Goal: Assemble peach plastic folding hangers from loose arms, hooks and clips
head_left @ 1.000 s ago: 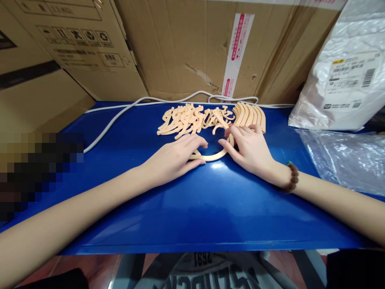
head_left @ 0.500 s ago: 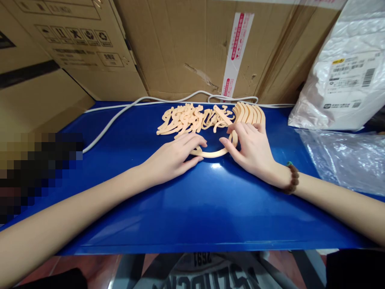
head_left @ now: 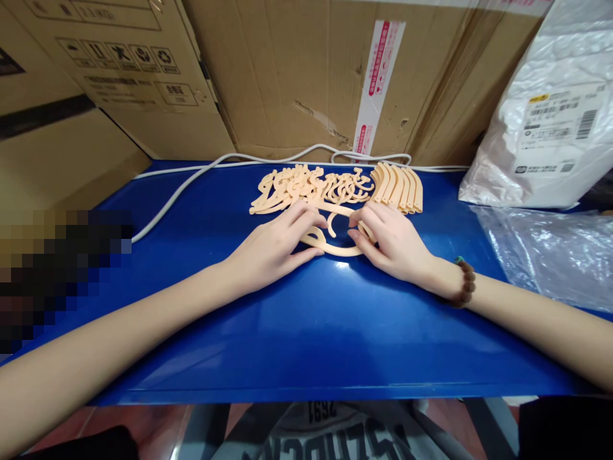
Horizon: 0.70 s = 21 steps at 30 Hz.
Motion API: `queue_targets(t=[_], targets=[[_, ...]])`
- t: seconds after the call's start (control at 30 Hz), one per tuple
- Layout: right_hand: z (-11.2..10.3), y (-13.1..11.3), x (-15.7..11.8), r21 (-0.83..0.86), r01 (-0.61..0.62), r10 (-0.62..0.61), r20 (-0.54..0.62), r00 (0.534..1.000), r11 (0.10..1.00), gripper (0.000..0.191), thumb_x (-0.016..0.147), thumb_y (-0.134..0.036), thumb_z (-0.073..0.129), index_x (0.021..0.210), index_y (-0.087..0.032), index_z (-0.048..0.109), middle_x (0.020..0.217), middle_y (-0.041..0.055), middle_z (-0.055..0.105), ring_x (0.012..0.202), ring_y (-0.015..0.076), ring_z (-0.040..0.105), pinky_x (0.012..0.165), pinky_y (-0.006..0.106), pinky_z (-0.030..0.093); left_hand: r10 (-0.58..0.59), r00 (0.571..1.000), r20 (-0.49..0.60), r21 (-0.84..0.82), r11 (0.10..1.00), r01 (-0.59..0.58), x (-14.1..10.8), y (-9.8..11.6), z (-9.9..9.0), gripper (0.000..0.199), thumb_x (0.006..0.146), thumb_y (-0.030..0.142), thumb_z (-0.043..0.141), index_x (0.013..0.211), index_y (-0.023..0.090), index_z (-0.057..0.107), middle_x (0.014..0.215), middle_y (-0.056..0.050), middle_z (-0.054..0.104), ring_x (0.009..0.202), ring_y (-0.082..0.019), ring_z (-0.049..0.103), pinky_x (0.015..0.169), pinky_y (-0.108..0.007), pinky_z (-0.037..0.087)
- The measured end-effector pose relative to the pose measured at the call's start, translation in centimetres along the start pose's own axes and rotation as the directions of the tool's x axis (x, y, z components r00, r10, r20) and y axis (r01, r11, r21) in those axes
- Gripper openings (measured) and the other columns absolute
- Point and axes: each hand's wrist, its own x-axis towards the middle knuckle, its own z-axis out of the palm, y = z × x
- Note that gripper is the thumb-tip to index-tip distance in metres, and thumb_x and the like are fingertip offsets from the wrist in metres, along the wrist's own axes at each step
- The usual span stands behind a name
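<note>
My left hand (head_left: pixel 282 246) grips the left end of a curved beige plastic piece (head_left: pixel 339 250), its fingers wrapped round the looped end. The right end of this piece is in my right hand (head_left: pixel 390 241), whose thumb and fingers pinch it. A flatter beige bar (head_left: pixel 335 208) spans between the hands behind it, and a small hook (head_left: pixel 331 225) shows in the gap. Just behind lie a pile of beige shaped pieces (head_left: pixel 294 185), a heap of small hooks (head_left: pixel 348 187) and a row of curved bars (head_left: pixel 397 186).
Cardboard boxes (head_left: pixel 297 76) stand along the back of the blue table (head_left: pixel 306 332). A white cable (head_left: pixel 179 191) runs before them. At the right are a white parcel bag (head_left: pixel 541 121) and clear plastic film (head_left: pixel 550 255).
The flat bar that stood tilted by my right hand now lies across between both hands, a hook beside it. My right hand has moved slightly down and left.
</note>
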Motion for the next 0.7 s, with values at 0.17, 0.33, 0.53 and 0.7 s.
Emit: queue_targets(t=[0.17, 0.33, 0.53, 0.7], targets=[[0.07, 0.00, 0.02, -0.001, 0.033, -0.033, -0.003, 0.999, 0.999, 0.019, 0.101, -0.028, 0.039, 0.095, -0.019, 0.055, 0.088, 0.0057, 0.059, 0.080, 0.0191, 0.051, 0.074, 0.032, 0.036, 0.050, 0.999, -0.010, 0.154, 0.987, -0.048, -0.10, 0.16, 0.06, 0.023, 0.098, 0.031, 0.052, 0.118, 0.020, 0.053, 0.121, -0.008, 0.058, 0.112, -0.022, 0.060, 0.080, -0.029, 0.054], [0.11, 0.00, 0.01, 0.012, 0.054, -0.055, 0.015, 0.998, 0.998, 0.021, 0.102, -0.027, 0.037, 0.095, -0.018, 0.055, 0.088, 0.0058, 0.059, 0.080, 0.0187, 0.051, 0.076, 0.031, 0.036, 0.139, 0.990, -0.007, 0.194, 0.972, -0.135, 0.13, -0.11, 0.08, 0.022, 0.100, 0.029, 0.048, 0.117, 0.018, 0.057, 0.115, -0.008, 0.063, 0.108, -0.021, 0.060, 0.088, -0.031, 0.051], [-0.13, 0.04, 0.08, 0.037, 0.102, -0.102, 0.019, 0.995, 0.994, 0.027, 0.102, -0.034, 0.038, 0.091, -0.018, 0.057, 0.084, 0.0046, 0.062, 0.077, 0.0178, 0.053, 0.077, 0.032, 0.036, 0.175, 0.985, 0.002, 0.257, 0.952, -0.169, 0.25, -0.01, -0.03, 0.024, 0.100, 0.027, 0.045, 0.111, 0.018, 0.064, 0.102, -0.008, 0.066, 0.094, -0.022, 0.061, 0.081, -0.034, 0.049], [-0.76, -0.56, -0.01, 0.139, 0.228, -0.240, 0.079, 0.967, 0.964, 0.035, 0.104, -0.039, 0.035, 0.092, -0.018, 0.061, 0.081, 0.0034, 0.065, 0.072, 0.0159, 0.054, 0.073, 0.031, 0.035, 0.079, 0.995, 0.053, 0.114, 0.990, -0.085, 0.15, 0.42, -0.23, 0.020, 0.099, 0.023, 0.039, 0.106, 0.017, 0.057, 0.097, -0.006, 0.065, 0.086, -0.018, 0.062, 0.072, -0.029, 0.047]])
